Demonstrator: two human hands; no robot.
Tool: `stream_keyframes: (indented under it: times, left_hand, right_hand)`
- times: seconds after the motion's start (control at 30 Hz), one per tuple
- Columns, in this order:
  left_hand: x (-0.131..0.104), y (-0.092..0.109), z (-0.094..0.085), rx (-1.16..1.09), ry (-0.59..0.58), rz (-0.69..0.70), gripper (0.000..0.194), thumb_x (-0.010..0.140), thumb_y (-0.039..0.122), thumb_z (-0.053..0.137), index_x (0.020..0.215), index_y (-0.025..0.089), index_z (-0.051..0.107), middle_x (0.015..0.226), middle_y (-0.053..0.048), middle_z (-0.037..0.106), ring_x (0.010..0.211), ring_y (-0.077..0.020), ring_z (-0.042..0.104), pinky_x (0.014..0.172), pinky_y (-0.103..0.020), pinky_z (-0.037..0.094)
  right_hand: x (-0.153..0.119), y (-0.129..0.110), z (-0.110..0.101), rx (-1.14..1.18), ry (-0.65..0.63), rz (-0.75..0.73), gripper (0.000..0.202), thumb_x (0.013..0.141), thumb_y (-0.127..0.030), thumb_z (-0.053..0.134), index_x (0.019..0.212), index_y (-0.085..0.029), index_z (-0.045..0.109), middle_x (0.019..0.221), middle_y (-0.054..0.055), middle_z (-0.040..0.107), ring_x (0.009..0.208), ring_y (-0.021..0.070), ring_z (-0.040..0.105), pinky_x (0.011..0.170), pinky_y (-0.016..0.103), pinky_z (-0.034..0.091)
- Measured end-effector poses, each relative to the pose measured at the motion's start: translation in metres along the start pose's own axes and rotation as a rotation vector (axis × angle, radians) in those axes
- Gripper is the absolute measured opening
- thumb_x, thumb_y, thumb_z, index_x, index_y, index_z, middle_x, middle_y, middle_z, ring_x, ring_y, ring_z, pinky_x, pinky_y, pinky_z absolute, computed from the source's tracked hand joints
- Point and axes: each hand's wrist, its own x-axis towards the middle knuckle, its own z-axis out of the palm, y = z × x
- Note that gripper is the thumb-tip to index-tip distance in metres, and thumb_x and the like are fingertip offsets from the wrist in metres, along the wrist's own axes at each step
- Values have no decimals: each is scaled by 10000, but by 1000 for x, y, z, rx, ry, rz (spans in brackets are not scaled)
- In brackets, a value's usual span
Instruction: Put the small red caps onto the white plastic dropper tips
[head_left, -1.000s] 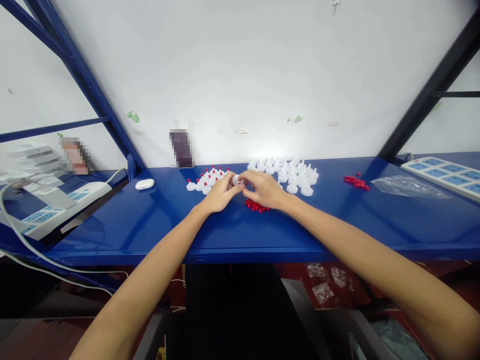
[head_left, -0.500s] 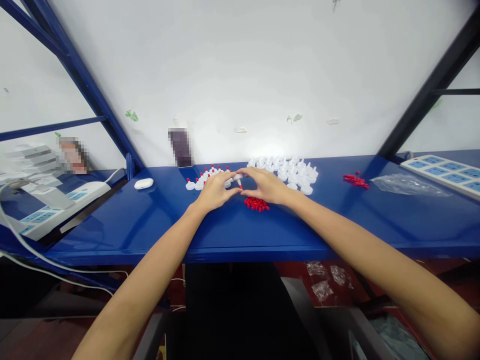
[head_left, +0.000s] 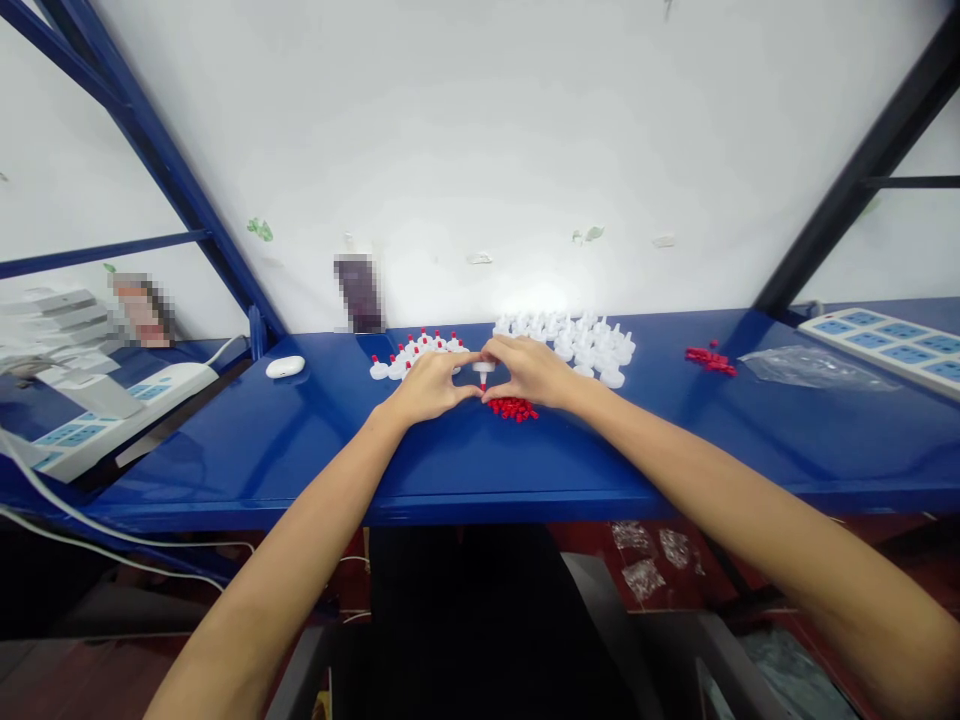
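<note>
Head view: both hands meet over a small white cap at the middle of the blue table.

The left hand and right hand pinch the white cap between them, fingers closed around it, its spout turned down with a red tip showing at the end. Just below lies the pile of loose red tips; finished red-tipped caps sit behind the left hand, bare white caps behind the right. I judge the tip is being pressed home; next calls for a firm, straight push, then setting the piece among the finished ones.
</note>
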Motion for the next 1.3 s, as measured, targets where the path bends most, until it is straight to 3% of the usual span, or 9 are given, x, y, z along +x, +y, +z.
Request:
stream_keyframes:
  times: [0.17, 0.37, 0.57, 0.73, 0.9, 1.07, 1.3]
  left_hand:
    - [0, 0, -2, -14, 5, 34, 517, 801, 348, 765, 1297, 254, 650, 1240, -41, 721, 1078, -242, 692, 982, -338, 488]
    - [-1, 0, -5, 201, -46, 32, 474, 861, 436, 707, 1290, 248, 637, 1089, -73, 760, 932, -250, 713, 832, -316, 490]
    - [-2, 3, -2, 222, -9, 100, 427, 870, 314, 662, 1283, 217, 616, 1206, -96, 715, 1074, -261, 681, 910, -345, 495]
    - [-1, 8, -1, 155, 8, 145, 630, 759, 431, 775, 1304, 181, 581, 1274, -128, 679, 1136, -300, 656, 961, -399, 498]
    - [-1, 9, -3, 66, 90, 96, 529, 798, 481, 742, 1226, 193, 622, 1205, -100, 714, 1073, -273, 681, 941, -371, 502]
    - [-1, 11, 1, -88, 181, 41, 572, 756, 516, 772, 1192, 173, 631, 1178, -101, 708, 1010, -234, 677, 878, -336, 533]
    - [2, 18, 2, -207, 218, 9, 623, 750, 610, 743, 1171, 163, 637, 1116, -113, 709, 933, -209, 669, 812, -331, 555]
  right_hand:
    - [-1, 2, 2, 4, 15, 15, 450, 778, -509, 788, 973, -217, 507, 958, 58, 629, 775, 213, 566, 678, 315, 382]
    - [-2, 5, 6, 295, 65, 40, 478, 716, -459, 837, 946, -221, 493, 919, 18, 604, 797, 185, 572, 706, 294, 423]
    - [-2, 4, 4, 249, 66, 39, 362, 784, -418, 761, 880, -218, 474, 859, 9, 558, 744, 170, 511, 671, 291, 391]
    - [-4, 2, 3, 189, 125, 42, 296, 792, -354, 726, 875, -215, 479, 892, 30, 543, 782, 183, 502, 688, 300, 391]
    - [-2, -4, 5, 223, 211, 34, 268, 821, -390, 699, 841, -211, 501, 838, 26, 539, 754, 180, 496, 696, 311, 400]
    - [0, -8, 0, 335, 256, 73, 288, 776, -400, 744, 824, -197, 546, 827, 30, 590, 754, 179, 542, 717, 326, 441]
    - [0, -7, -4, 600, 269, 153, 318, 707, -393, 800, 876, -179, 638, 861, 32, 671, 789, 182, 635, 759, 351, 540]
